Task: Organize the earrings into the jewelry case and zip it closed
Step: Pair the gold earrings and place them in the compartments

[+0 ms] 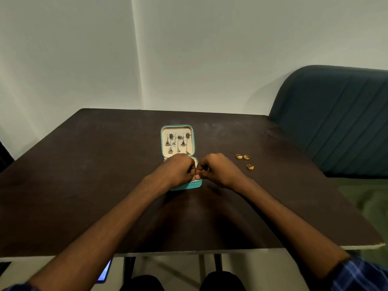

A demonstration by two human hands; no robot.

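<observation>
We note both hands, left [178, 169] and right [218, 171], curled above the open case [194, 184]; contents of their grip unclear; three gold earrings [244, 159] lie right of the right hand.

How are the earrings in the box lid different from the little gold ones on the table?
The silver earrings are dark and long, and they sit in the open jewelry case lid. The gold earrings are bright and small, and they lie loose on the table. Both are jewelry.

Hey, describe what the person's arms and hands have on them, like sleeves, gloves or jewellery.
Both forearms are bare, and the left hand and right hand wear no gloves. Blue checked sleeves with lighter lines, pushed up near the elbows, show at the bottom corners of the view. No watch or bracelet shows on either wrist; rings on the fingers cannot be made out.
</observation>
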